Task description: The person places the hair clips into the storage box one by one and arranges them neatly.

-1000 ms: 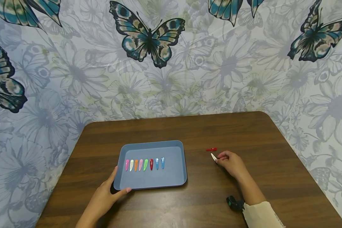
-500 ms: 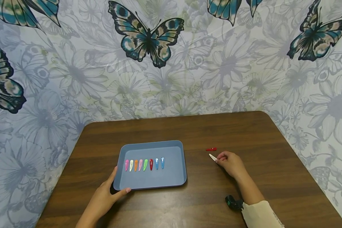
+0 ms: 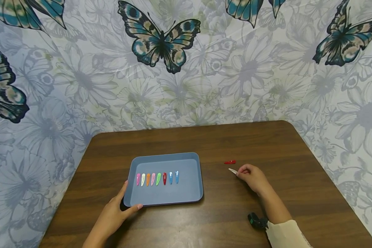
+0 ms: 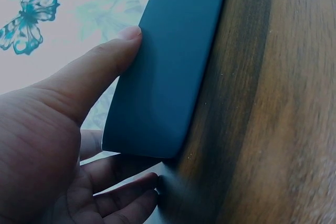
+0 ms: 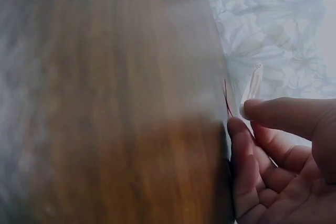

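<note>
A blue-grey tray lies on the table, bearing a row of several snap hair clips in pink, white, orange, green, red and blue. My left hand grips the tray's near left corner. In the left wrist view its thumb lies against the tray's wall, with the other fingers around the corner. To the right of the tray, my right hand pinches a white hair clip between thumb and fingertips, just above the table. A red hair clip lies flat beyond it, apart from the fingers.
The brown wooden table has rounded far corners and meets a wall covering of butterflies and flowers. A dark device is worn at the right wrist, beside a cream sleeve.
The white clip's tip has tilted and shifted slightly in my right fingers, and that hand has moved a little to the right. My left hand and the tray keep their places.
</note>
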Motion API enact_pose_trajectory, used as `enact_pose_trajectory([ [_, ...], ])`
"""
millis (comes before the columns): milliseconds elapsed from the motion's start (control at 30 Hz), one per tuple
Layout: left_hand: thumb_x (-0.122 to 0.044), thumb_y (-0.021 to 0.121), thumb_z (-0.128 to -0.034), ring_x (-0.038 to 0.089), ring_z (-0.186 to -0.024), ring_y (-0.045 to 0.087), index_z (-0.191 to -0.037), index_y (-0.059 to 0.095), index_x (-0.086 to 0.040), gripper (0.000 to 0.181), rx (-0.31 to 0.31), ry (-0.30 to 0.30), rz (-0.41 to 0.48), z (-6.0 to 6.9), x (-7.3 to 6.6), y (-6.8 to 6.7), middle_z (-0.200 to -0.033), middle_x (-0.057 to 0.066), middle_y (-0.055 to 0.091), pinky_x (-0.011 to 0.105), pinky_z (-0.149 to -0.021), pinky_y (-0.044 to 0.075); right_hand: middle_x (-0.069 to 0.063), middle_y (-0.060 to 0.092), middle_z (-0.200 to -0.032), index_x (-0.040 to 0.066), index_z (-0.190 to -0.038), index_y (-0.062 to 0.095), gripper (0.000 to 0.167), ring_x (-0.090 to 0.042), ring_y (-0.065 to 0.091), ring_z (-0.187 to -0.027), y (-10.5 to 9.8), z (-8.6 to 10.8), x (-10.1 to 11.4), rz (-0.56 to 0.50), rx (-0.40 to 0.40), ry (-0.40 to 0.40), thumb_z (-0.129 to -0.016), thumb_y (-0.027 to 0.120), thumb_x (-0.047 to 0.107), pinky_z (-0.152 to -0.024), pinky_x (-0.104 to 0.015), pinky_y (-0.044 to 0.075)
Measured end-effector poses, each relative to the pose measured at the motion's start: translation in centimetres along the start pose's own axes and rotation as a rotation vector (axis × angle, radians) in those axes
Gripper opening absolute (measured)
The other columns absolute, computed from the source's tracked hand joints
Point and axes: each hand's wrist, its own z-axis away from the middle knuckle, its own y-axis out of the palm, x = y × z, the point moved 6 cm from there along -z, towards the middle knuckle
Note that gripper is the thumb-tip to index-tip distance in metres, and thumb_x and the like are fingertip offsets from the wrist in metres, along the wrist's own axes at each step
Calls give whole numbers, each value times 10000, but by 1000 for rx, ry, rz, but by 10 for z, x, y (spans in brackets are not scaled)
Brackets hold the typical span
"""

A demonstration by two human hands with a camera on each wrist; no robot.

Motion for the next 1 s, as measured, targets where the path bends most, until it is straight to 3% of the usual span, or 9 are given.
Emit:
enact_pose_trajectory([
  [167,-804,613,-799,574,-1428,334,-1642,-15,-213,1206,0,-1,-2,0,0,0,-1609,332,263,719,-1071,366,-54,681,-908,62,-1022,654,157,-173,549,-810,-2,2,2,-37,-5,-1,-967,689,205,-718,-300,426],
  [433,-804,614,-799,579,-1419,346,-1644,-5,-209,1204,-3,-1,-1,1,-1,-1,-1597,342,283,720,-1060,375,-66,729,-926,76,-1033,711,158,-111,580,-789,4,3,17,-149,-27,-97,-945,721,206,-700,-242,470],
  [700,-794,618,-805,582,-1411,358,-1643,-2,-198,1201,-12,10,-5,2,-2,-1,-1586,351,298,719,-1053,383,-198,738,-1027,-89,-1145,707,249,-70,703,-810,19,2,32,-373,49,-186,-957,684,72,-759,-219,585],
  [1000,-794,619,-805,581,-1415,351,-1643,-5,-203,1201,-10,15,1,2,-2,-2,-1588,351,294,719,-1055,380,-262,695,-1113,-134,-1213,653,291,-84,701,-861,33,3,48,-430,135,-226,-974,642,32,-808,-271,611],
])
